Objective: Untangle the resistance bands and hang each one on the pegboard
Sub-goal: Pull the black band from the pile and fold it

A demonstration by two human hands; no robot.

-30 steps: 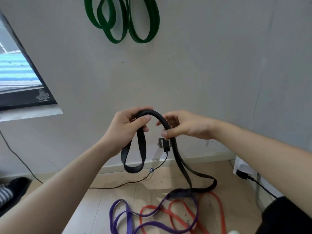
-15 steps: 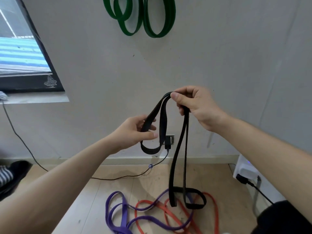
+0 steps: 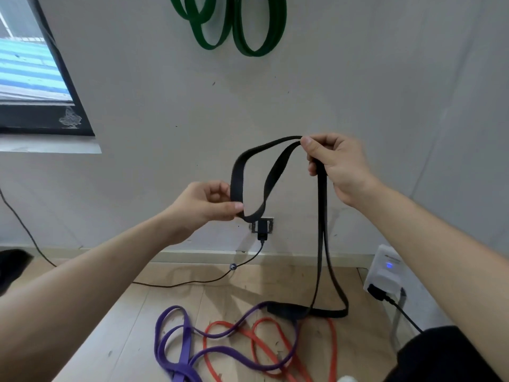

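Observation:
A black resistance band (image 3: 321, 216) hangs from both my hands in front of the wall. My right hand (image 3: 337, 166) pinches its top fold at chest height; two strands drop from there to the floor. My left hand (image 3: 206, 205) pinches a short loop of the same band lower and to the left. The band's bottom end lies on the floor across a purple band (image 3: 176, 343) and a red band (image 3: 333, 351), which are tangled together. A green band (image 3: 248, 28) hangs in loops high on the wall; its hook is out of view.
A wall socket with a black plug (image 3: 262, 228) sits just below my left hand, its cable running left over the wooden floor. A white adapter (image 3: 384, 274) stands at the right by the skirting. A window (image 3: 30, 73) is at the upper left.
My right hand moved right and slightly down, spreading the band. The short loop in my left hand widened. The band's lower end slid right on the floor.

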